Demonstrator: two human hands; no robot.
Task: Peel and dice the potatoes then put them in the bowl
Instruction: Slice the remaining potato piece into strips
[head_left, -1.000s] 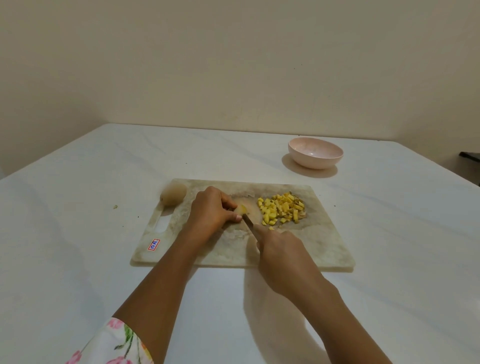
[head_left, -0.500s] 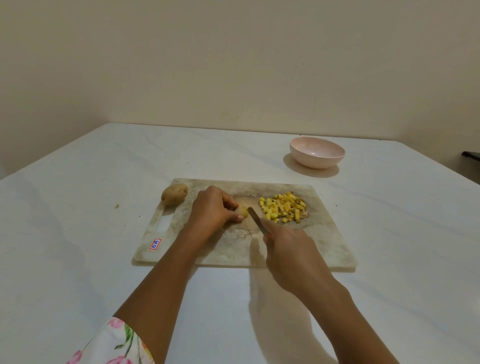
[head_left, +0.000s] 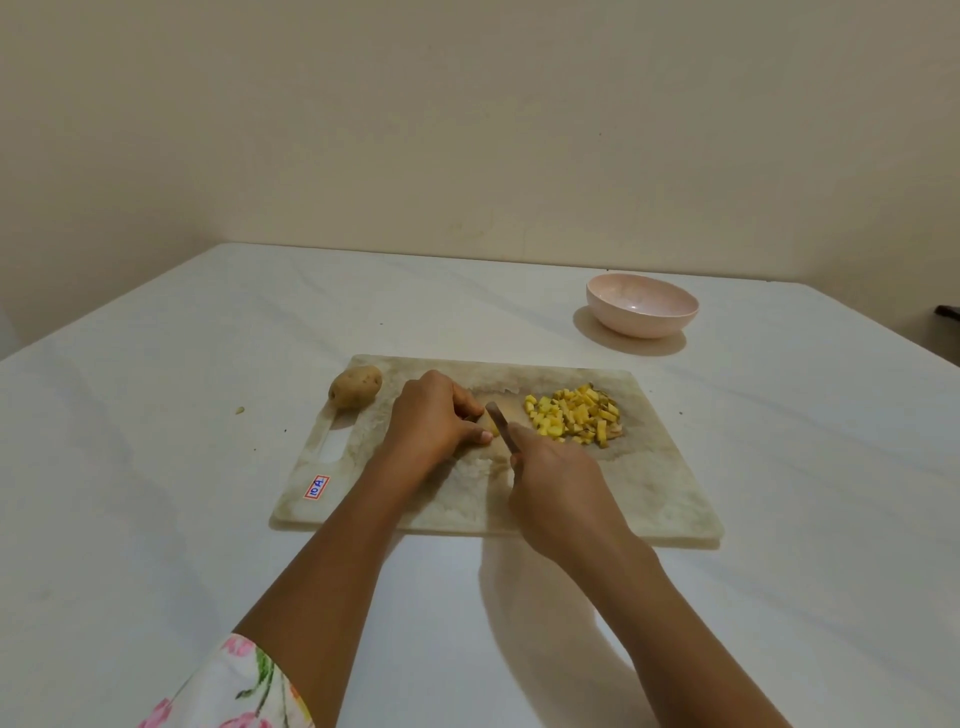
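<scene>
On the marbled cutting board (head_left: 649, 488) my left hand (head_left: 431, 421) curls over a small peeled potato piece (head_left: 493, 427), mostly hidden under the fingers. My right hand (head_left: 558, 483) grips a knife (head_left: 500, 422); its blade lies against that piece beside my left fingertips. A pile of yellow potato dice (head_left: 574, 414) sits on the board to the right of the blade. A whole unpeeled potato (head_left: 355, 386) rests at the board's far left corner. The pink bowl (head_left: 642, 305) stands beyond the board at the right and looks to hold nothing.
The board has a handle slot (head_left: 332, 441) and a small sticker (head_left: 316, 487) on its left side. A few crumbs (head_left: 239, 410) lie on the white table (head_left: 156, 467) left of the board. A wall rises behind the table.
The knife has shifted a little toward my left hand and now sits against the potato piece. My left hand has stayed in place on the piece.
</scene>
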